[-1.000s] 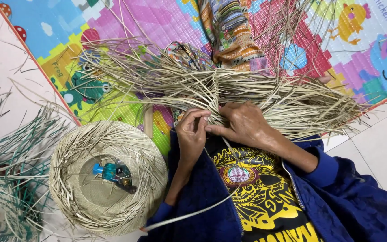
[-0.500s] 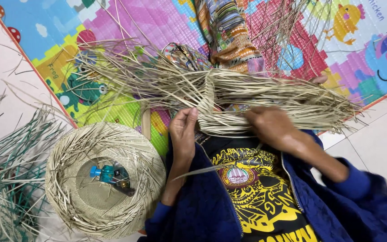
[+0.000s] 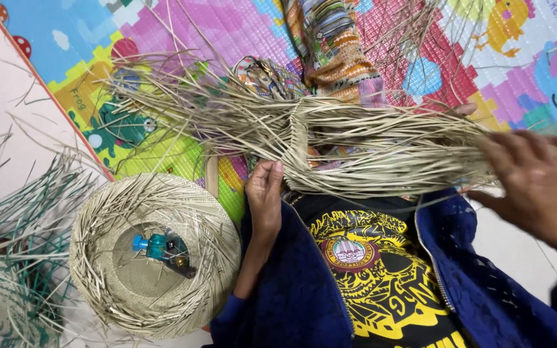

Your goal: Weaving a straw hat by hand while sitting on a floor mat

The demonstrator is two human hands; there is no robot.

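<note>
**Head view: two hands at a half-woven straw piece**

Head camera looks down at your lap, where a wide bundle of pale straw strips (image 3: 356,145) lies crosswise over a colourful play mat (image 3: 227,26) on the floor. The strips are gathered and woven together near the middle, and their loose ends fan out to both sides.

Your left hand (image 3: 265,193) sits just under the woven middle, fingers curled up against the lower edge of the straw and touching it. Whether it pinches a strip cannot be told from this angle.

Your right hand (image 3: 539,183) is at the far right end of the bundle, blurred, fingers spread loosely over the loose tips. It looks unclenched; a firm grip on any strip cannot be made out.

To the left of your left arm, near but apart, a round woven straw hat (image 3: 153,258) lies brim-up on the floor, with a small blue bottle (image 3: 149,245) and a dark object resting inside it. Further left, green-dyed strips (image 3: 14,219) lie in a loose heap. You wear a dark blue jacket (image 3: 291,296).
</note>
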